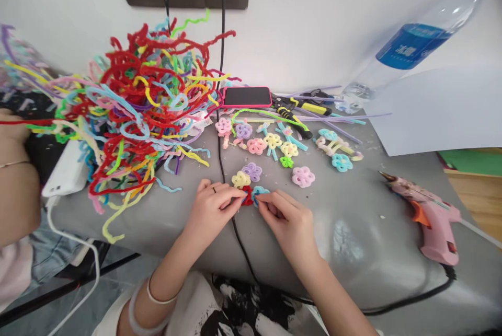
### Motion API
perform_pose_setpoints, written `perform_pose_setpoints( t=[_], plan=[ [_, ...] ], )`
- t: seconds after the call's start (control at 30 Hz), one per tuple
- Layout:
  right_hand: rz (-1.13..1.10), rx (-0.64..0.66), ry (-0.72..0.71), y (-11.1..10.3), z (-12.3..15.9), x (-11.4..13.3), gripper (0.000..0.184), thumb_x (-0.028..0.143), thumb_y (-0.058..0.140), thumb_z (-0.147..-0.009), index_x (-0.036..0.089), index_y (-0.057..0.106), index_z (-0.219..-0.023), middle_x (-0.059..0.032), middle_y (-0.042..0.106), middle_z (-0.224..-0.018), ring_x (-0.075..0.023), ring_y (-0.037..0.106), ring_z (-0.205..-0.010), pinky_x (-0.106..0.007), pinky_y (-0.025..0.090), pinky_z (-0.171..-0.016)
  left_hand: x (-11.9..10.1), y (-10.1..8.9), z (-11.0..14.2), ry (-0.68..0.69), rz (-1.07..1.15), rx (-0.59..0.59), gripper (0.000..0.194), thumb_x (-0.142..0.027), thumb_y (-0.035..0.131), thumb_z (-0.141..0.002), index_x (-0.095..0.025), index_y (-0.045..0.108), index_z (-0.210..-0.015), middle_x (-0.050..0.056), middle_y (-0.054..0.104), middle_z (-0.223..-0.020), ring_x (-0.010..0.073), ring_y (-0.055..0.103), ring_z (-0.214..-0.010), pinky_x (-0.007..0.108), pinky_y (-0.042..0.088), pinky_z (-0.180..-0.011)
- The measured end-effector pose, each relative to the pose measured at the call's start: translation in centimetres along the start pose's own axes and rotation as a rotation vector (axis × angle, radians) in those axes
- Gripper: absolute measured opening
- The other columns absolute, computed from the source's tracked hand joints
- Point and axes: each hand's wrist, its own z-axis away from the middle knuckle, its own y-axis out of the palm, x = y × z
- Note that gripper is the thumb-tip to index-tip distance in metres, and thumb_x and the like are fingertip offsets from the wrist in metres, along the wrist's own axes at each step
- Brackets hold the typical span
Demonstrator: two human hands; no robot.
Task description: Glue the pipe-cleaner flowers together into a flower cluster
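Near the table's front edge, my left hand [215,201] pinches a red pipe-cleaner flower [247,196] between thumb and fingers. Close beside it, my right hand [288,216] has its fingertips closed on a blue pipe-cleaner flower [259,193]. The two flowers sit side by side; whether they touch is hard to tell. Just behind them lie a yellow flower [240,179] and a purple flower [252,171]. A pink flower [303,176] rests a little to the right. Farther back are several more small flowers, among them a bright green one [286,162].
A tangled heap of pipe cleaners [145,101] fills the left. Behind are a phone [248,96] and pliers [292,116]. On the right lie a pink glue gun [431,216] and white paper [435,111]; a bottle [415,43] stands behind. Another person's arm [18,189] is far left.
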Motion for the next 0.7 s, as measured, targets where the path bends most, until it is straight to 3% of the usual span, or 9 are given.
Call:
perform_pose_setpoints(
  t=[0.27,0.7],
  plan=[
    [-0.001,0.0,-0.003,-0.07,-0.08,0.07,0.02,0.021,0.051,-0.098,0.021,0.066,-0.085,0.0033,0.042,-0.064,-0.0123,0.044,-0.055,-0.022,0.04,-0.055,0.0,0.1,0.03,0.008,0.0,-0.013,0.022,-0.022,0.055,-0.096,-0.023,0.074,-0.085,-0.007,0.054,-0.056,0.0091,0.051,-0.056,0.029,0.03,-0.07],
    [-0.03,-0.016,0.0,-0.07,-0.19,0.11,0.017,0.012,0.055,-0.095,0.019,0.064,-0.083,0.0048,0.04,-0.065,-0.0111,0.043,-0.056,-0.022,0.037,-0.056,0.0,-0.04,-0.2,0.06,0.001,-0.023,0.017,-0.019,0.059,-0.094,-0.021,0.073,-0.084,-0.01,0.04,-0.054,0.0082,0.046,-0.053,0.028,0.029,-0.069]
  ],
)
